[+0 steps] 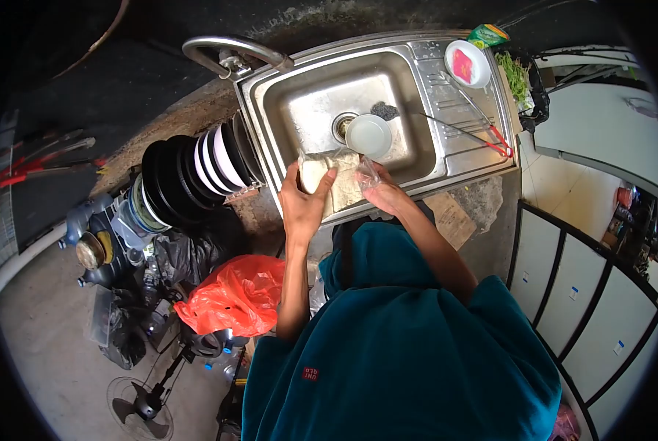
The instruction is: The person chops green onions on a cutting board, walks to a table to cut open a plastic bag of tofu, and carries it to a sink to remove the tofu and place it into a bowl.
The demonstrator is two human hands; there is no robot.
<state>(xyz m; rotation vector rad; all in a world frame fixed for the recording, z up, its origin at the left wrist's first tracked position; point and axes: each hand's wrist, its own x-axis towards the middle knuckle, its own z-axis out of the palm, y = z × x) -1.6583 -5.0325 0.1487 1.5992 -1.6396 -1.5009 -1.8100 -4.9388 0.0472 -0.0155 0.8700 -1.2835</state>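
Observation:
My left hand [304, 206] is wrapped around a clear plastic bag [332, 178] with pale, cream-coloured chunky contents; the thumb lies across its front. At the bag's right end, my right hand [385, 192] pinches a loose, crumpled piece of the clear plastic. Both hands are over the front rim of the steel sink [292, 110]. Just beyond them, a white bowl [368, 137] sits in the basin beside the drain [343, 126]. A dark scouring pad [385, 111] lies behind the bowl.
A curved faucet [237, 48] rises at the sink's back left. Red-handled tongs [483, 121] and a white bowl with a pink item [468, 64] rest on the drainboard. Dark pans and plates [189, 173] stand at left, above a red plastic bag [237, 294]. Greens [516, 79] lie at right.

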